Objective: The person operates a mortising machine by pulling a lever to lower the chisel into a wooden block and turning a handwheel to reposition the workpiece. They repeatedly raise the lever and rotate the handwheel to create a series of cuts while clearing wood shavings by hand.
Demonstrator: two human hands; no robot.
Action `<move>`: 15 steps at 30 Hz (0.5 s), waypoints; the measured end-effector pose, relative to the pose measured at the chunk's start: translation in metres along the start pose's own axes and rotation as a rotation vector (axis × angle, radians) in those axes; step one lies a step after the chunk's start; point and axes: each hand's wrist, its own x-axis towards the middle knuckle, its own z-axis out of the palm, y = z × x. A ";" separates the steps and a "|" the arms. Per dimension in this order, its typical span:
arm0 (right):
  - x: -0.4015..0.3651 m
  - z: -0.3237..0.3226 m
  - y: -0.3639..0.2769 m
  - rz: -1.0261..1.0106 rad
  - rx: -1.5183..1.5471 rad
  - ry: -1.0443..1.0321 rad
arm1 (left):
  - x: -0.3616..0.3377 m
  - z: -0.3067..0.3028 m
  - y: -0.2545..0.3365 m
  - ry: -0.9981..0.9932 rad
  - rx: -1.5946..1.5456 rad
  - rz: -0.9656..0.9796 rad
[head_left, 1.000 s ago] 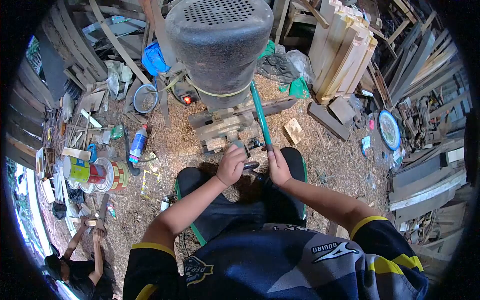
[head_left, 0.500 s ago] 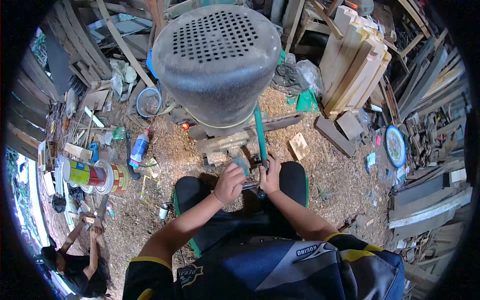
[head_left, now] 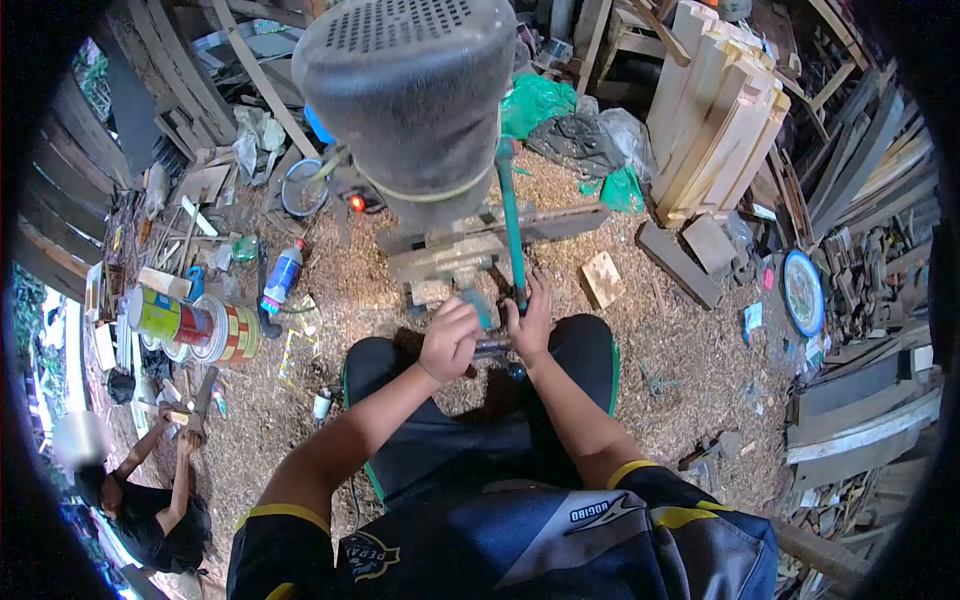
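Observation:
A machine with a large grey motor housing [head_left: 410, 120], vented on top, stands in front of me. A green lever [head_left: 512, 230] with a dark end slopes down from its right side. My right hand [head_left: 532, 318] is at that dark end, fingers stretched upward and thumb apart, with the lever between them. My left hand [head_left: 452, 338] is closed beside a teal round part [head_left: 478, 308]; what its fingers hold is hidden. Just behind lies a pale wooden workpiece [head_left: 445, 262] under the housing. Metal rods show between my hands.
Wood shavings cover the ground. A wood block [head_left: 602, 279] lies to the right, near stacked shaped timber [head_left: 715, 120]. Left are a blue bottle [head_left: 283, 277] and paint cans [head_left: 225, 330]. At lower left another person [head_left: 160, 505] handles a piece of wood.
My right hand's fingers have straightened and loosened from the lever. My left hand stays closed by the teal part. The view has shifted, so the housing appears higher and further left.

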 end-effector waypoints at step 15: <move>-0.003 0.004 -0.003 -0.093 0.034 0.102 | -0.014 0.011 0.008 0.193 0.206 -0.090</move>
